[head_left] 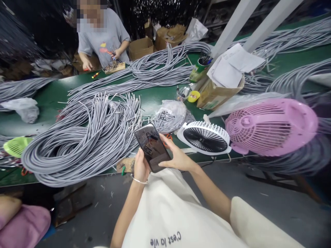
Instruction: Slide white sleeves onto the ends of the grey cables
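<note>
A dark smartphone [153, 148] with its screen lit, showing clock digits, is held tilted in front of my body. My left hand [141, 166], with a bracelet at the wrist, is wrapped around its lower left side. On the other side, my right hand [176, 155] grips the phone, fingers along the right edge and thumb at the lower right corner. Left of the phone lies a large coiled bundle of grey cables [85, 144] with stripped ends. A clear plastic bag [170, 115] of short grey pieces sits just beyond the phone.
To the right stand a white fan [205, 138] and a pink plastic fan [271, 127]. A cardboard box [219, 91] with papers, a yellow cup [193, 96] and more cables lie on the green table [152, 93]. A co-worker [103, 44] works across it; a pink sleeve [26, 225] shows lower left.
</note>
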Motion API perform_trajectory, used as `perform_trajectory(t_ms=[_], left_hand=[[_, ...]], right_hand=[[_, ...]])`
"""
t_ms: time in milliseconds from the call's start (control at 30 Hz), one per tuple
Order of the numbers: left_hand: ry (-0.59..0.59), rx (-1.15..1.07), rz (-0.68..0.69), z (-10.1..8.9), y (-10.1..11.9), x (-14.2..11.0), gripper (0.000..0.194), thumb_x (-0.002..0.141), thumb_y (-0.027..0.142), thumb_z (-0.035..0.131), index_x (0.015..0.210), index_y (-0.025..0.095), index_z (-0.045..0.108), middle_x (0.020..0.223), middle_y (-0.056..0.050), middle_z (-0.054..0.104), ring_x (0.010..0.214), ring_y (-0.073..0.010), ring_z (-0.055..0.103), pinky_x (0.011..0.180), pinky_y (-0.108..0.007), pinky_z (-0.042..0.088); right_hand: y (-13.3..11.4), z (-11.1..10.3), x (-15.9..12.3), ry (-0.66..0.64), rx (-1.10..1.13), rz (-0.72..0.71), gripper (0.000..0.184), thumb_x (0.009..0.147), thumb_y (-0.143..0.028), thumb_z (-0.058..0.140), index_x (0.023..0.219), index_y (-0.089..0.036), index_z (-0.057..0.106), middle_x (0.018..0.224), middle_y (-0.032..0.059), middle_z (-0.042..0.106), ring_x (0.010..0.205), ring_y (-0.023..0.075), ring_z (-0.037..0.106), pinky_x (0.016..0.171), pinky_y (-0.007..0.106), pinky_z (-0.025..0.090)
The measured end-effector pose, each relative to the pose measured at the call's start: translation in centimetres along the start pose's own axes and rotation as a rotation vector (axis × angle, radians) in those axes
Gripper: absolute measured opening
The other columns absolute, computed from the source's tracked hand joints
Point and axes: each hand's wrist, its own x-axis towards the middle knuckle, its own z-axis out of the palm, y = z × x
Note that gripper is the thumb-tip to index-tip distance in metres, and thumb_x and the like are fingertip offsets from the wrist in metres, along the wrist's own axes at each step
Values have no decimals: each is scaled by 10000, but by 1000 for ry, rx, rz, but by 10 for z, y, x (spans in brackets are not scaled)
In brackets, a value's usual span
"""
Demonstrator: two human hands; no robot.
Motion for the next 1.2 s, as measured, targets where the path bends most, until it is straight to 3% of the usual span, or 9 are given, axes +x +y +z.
perform_trajectory(t_ms=[167,400,533,733,933,1100,1200], left_hand=[[-2,16,2,-2,-2,3,489,608,500,762,927,137,688,1098,-128,676,1230,-309,481,1047,-456,375],[-42,66,-19,-4,-4,6,521,593,520,762,949,148,687,1075,-110,686,1238,-302,473,1036,-431,394],[-38,106,13,-4,-7,5,498,630,511,741,983,164,679,1082,-93,683,1221,-285,491,1026,-403,405],[-27,132,5,-2,-8,4,498,543,509,794,906,182,695,978,-59,709,1092,-272,589,991,-386,436],[-35,136,-10,-3,-6,7,519,569,551,762,916,170,695,996,-74,704,1090,-276,589,981,-391,443],[-64,141,-3,-5,-6,7,502,610,543,739,938,167,688,1037,-83,694,1122,-282,570,986,-400,436],[-72,169,28,-5,-8,6,490,630,538,727,957,176,684,1054,-75,686,1148,-275,550,990,-378,434]], right_hand=[[-7,0,-2,-8,-75,4,1062,562,-309,796,1460,-222,235,1400,118,395,1298,297,357,1077,490,310],[1,13,7,297,22,46,557,779,-378,566,1298,-189,491,1143,105,579,1027,228,563,856,387,510],[9,19,13,357,100,52,569,723,-380,610,1250,-181,524,1143,100,596,993,230,584,835,380,521],[10,26,13,440,110,102,575,699,-370,637,1223,-166,518,1179,114,590,1020,237,583,870,398,505],[10,22,11,355,160,86,680,645,-358,691,1267,-173,489,1198,104,583,1049,237,574,875,385,510],[11,18,12,330,253,94,559,749,-430,605,1242,-178,525,1183,94,600,1042,230,586,865,380,520],[12,23,14,386,193,106,555,731,-423,626,1220,-179,530,1194,103,592,1046,235,583,896,401,502]])
